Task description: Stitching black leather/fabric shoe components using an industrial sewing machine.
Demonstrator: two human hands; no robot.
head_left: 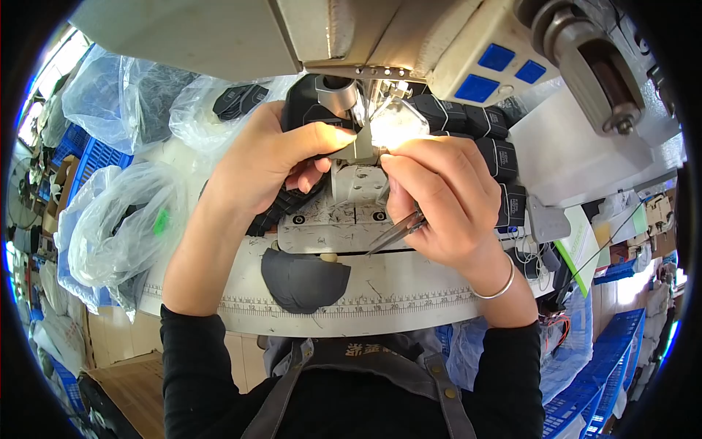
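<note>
Both hands meet under the head of a sewing machine [365,55], around its needle area. My left hand [274,157] pinches a dark grey-green piece of material [358,148] between thumb and fingers, beside the presser foot. My right hand [446,197] is closed. Its thumb and forefinger pinch close to the lit needle spot, where glare hides what lies between them. The same hand's curled fingers hold a pointed two-bladed metal tool [397,233], tips toward my body; whether tweezers or thread snips I cannot tell. A dark grey curved fabric piece [306,282] lies near the table's front edge.
Several black pieces with pale print [504,161] are stacked right of the needle. See-through plastic bags [124,219] crowd the left side. A ruler strip [409,301] runs along the white table's curved front. Blue crates [599,366] stand at the lower right.
</note>
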